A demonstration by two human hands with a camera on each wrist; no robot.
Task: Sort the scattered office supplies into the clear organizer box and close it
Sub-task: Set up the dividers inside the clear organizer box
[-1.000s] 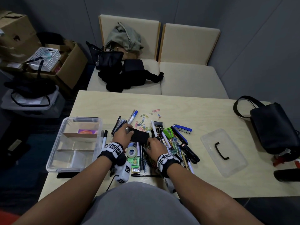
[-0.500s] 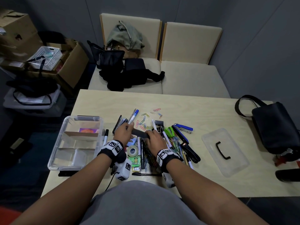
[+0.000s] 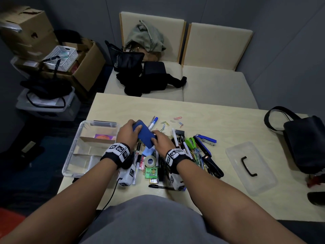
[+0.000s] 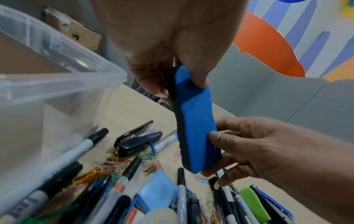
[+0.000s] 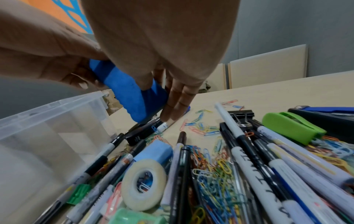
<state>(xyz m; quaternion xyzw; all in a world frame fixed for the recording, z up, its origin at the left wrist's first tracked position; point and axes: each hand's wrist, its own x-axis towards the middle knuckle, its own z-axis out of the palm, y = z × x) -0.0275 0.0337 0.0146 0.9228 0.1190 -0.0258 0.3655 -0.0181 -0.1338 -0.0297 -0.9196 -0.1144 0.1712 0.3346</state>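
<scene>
A blue whiteboard eraser [image 3: 143,136] with a black felt side [image 4: 178,128] is held tilted above the pile of supplies. My left hand [image 3: 133,125] grips its far end, thumb on the blue face. My right hand [image 3: 157,136] pinches its near end [image 4: 203,157], thumb on the blue face and fingers behind. The clear organizer box [image 3: 75,150] stands open just left of my hands, with cardboard dividers and a small orange item in its far compartment. Pens, markers and coloured paper clips [image 5: 210,174] lie heaped below the eraser [image 5: 134,97].
A tape roll [image 3: 150,161], a green stapler [image 3: 190,142] and a blue stapler [image 3: 206,139] lie in the pile. The clear lid [image 3: 251,166] with a black handle rests on the table to the right. A black bag [image 3: 306,143] sits at the table's right edge.
The eraser has come up off the pile and turned from its black side to its blue side. Both hands moved with it slightly left, toward the box.
</scene>
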